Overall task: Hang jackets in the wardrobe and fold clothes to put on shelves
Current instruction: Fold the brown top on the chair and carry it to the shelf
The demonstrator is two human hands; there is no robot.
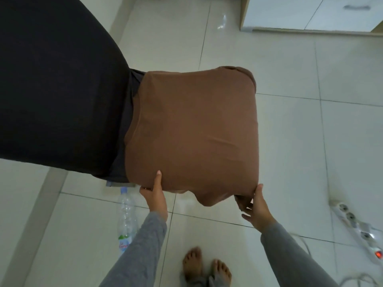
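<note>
Brown folded garment (192,131), one, in the grip of left hand (154,195) and right hand (253,208); one bottle (126,220).

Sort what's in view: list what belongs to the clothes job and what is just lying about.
Belongs to the job: brown folded garment, gripped at its near edge by the left hand and right hand; black cloth beside it; white cupboard, probably.
Lying about: plastic water bottle and power strip, both on the tiled floor.
</note>
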